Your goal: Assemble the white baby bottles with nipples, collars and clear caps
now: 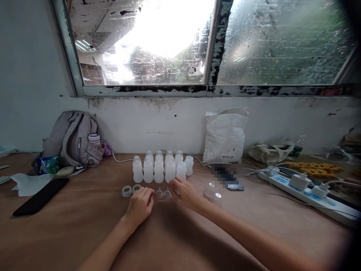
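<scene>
My left hand (141, 203) rests on the table with its fingers curled in; anything inside them is hidden. Just behind it lie two pale bottle collar rings (126, 194), one partly covered by the fingers. Between my hands stand two clear bottle nipples (160, 193). My right hand (184, 192) is beside these nipples, its fingertips drawn together in front of the bottles; whatever they pinch is too small to tell. Two rows of frosted baby bottles (148, 171) stand upright behind, most with clear domed caps. At the right end, an uncapped bottle (189, 165) shows.
Clear and white round parts (218, 195) lie right of my right forearm. Farther right are a phone (235, 186) and a power strip (332, 203) with chargers and cables. A white plastic mailer bag (224, 137) leans against the wall. Leftward are a backpack (75, 135) and a black flat case (42, 197).
</scene>
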### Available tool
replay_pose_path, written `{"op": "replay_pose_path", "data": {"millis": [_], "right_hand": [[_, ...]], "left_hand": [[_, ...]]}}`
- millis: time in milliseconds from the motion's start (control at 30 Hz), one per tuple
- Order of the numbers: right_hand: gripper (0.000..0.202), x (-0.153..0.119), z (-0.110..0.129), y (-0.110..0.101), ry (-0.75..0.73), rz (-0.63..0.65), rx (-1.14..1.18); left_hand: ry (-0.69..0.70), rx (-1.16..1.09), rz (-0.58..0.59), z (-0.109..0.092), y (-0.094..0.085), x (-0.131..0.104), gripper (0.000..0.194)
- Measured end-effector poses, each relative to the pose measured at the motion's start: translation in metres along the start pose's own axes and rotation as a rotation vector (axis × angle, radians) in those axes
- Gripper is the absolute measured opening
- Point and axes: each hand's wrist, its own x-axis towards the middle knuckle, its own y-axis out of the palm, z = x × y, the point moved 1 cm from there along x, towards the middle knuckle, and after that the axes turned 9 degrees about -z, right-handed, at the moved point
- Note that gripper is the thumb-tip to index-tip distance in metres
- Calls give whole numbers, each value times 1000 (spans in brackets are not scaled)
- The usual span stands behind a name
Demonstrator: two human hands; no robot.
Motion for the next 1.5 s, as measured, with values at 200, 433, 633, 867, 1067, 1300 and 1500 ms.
{"op": "replay_pose_path", "data": {"millis": [200, 433, 633, 867, 1067, 1300, 1500], "right_hand": [[22, -16, -8, 23, 58, 146, -104], [12, -18, -2, 17, 67, 94, -31], [12, -32, 8, -6, 28, 126, 4], [16, -52, 3, -9, 53, 159, 73], [25, -56, -5, -9, 140, 137, 266], [27, -55, -12, -10, 233, 9, 415], [39, -55, -13, -7, 234, 26, 389]], "left_hand": [[-104, 267, -3, 10, 3, -3, 31], [-131, 384, 52, 16, 4, -6, 33], [-116, 325, 78, 17, 4, -5, 39], [9, -20, -64, 7, 1, 1, 24], [197, -321, -92, -28, -2, 4, 18], [311, -416, 24, -50, 4, 11, 19], [295, -493, 142, -46, 13, 6, 22]]}}
